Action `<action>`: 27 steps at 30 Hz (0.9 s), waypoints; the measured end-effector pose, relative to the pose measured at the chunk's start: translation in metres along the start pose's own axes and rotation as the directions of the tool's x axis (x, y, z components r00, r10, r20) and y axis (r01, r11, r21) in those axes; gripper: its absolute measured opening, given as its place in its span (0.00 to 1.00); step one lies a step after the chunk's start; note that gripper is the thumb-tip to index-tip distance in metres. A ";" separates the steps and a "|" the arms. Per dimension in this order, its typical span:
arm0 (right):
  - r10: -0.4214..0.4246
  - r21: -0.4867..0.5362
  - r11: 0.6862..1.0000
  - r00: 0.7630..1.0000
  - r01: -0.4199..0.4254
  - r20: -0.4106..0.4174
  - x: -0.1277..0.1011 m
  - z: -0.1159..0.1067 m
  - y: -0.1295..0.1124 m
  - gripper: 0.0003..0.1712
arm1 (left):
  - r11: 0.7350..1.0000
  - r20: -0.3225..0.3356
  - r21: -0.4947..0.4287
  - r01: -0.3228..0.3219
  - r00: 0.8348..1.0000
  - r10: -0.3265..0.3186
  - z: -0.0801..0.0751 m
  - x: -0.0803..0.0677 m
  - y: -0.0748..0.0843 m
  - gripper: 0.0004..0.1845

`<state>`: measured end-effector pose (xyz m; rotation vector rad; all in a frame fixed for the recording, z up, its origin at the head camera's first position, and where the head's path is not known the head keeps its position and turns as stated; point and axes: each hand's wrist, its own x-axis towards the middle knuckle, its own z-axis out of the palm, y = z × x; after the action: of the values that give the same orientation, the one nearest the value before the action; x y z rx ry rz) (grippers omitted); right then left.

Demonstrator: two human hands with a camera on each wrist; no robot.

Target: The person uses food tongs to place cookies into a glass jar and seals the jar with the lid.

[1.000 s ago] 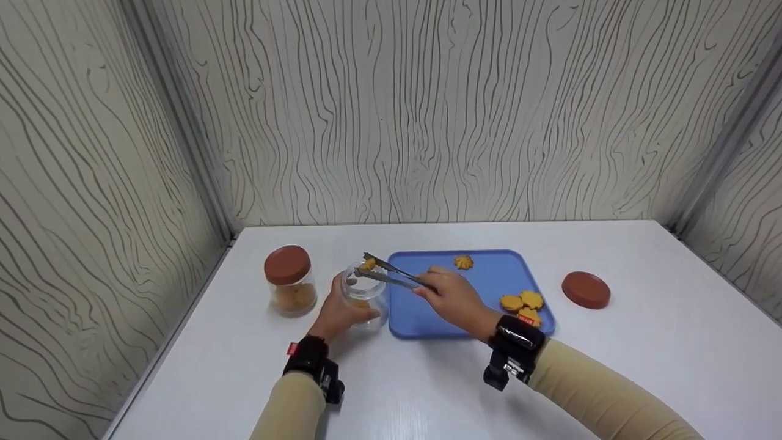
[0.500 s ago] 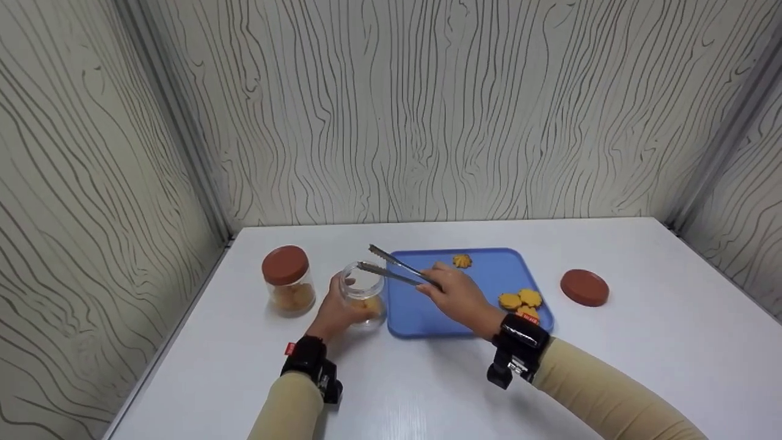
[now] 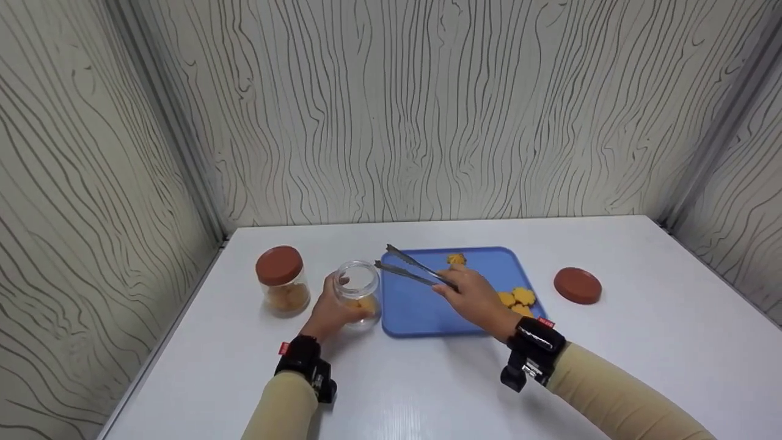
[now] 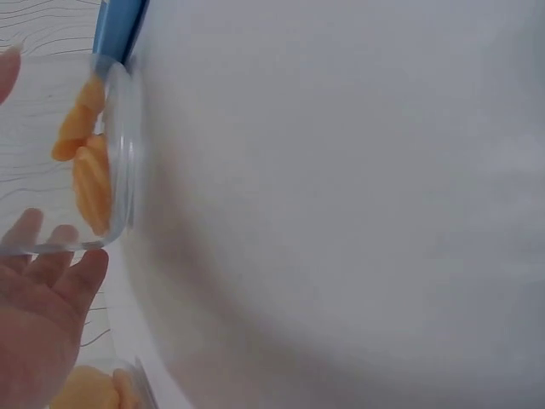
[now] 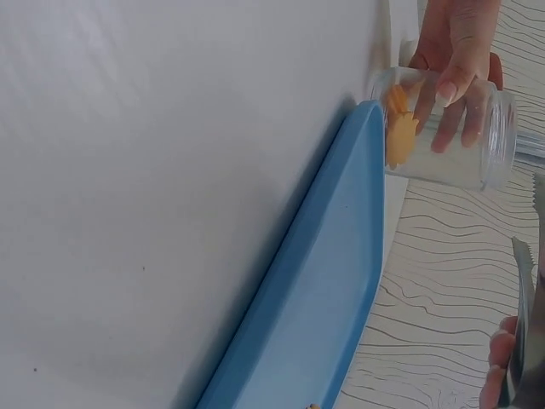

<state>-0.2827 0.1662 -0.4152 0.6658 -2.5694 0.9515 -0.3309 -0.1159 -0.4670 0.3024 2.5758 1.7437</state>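
Observation:
My left hand [image 3: 327,311] grips an open clear jar [image 3: 358,293] standing on the white table just left of a blue tray [image 3: 421,311]. Orange cookies lie in the jar's bottom [image 4: 89,170]. In the right wrist view the left hand's fingers [image 5: 456,77] wrap the jar [image 5: 443,136]. My right hand [image 3: 473,296] holds metal tongs [image 3: 410,270] over the tray's left part, tips apart and empty. One cookie [image 3: 455,258] lies at the tray's far edge, and several cookies [image 3: 516,297] lie near its right side, partly behind my right hand.
A second jar [image 3: 281,288] with a red-brown lid and cookies inside stands left of the open jar. A loose red-brown lid [image 3: 577,285] lies on the table right of the tray. Patterned walls close in the table at the back and both sides.
One second ago the tongs held a cookie over the open jar. The cookie has left the tongs, and they have drawn back to the right over the tray. The left hand keeps its hold.

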 end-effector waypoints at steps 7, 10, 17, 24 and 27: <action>0.014 -0.015 1.000 1.000 -0.015 -0.024 -0.006 -0.006 0.011 0.15 | 1.000 0.005 -0.015 0.022 1.000 -0.022 0.000 -0.003 0.003 0.59; 0.025 -0.019 0.999 0.999 -0.026 -0.032 -0.008 -0.009 0.016 0.15 | 1.000 0.002 -0.009 0.017 1.000 -0.017 0.001 -0.003 0.003 0.59; 0.049 -0.033 0.998 0.998 -0.050 -0.029 -0.014 -0.018 0.027 0.14 | 0.999 -0.010 -0.001 0.037 0.999 -0.037 0.002 -0.001 0.001 0.58; 0.070 -0.056 0.996 0.996 -0.073 -0.059 -0.020 -0.025 0.040 0.13 | 0.999 -0.007 0.008 0.041 0.999 -0.041 0.001 -0.001 0.001 0.58; 0.073 -0.085 0.993 0.995 -0.079 -0.071 -0.022 -0.026 0.044 0.11 | 0.999 -0.007 0.009 0.049 0.999 -0.049 0.001 -0.001 0.001 0.59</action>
<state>-0.2837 0.2208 -0.4293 0.5065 -2.5761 0.8637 -0.3298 -0.1145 -0.4664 0.2326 2.5736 1.7199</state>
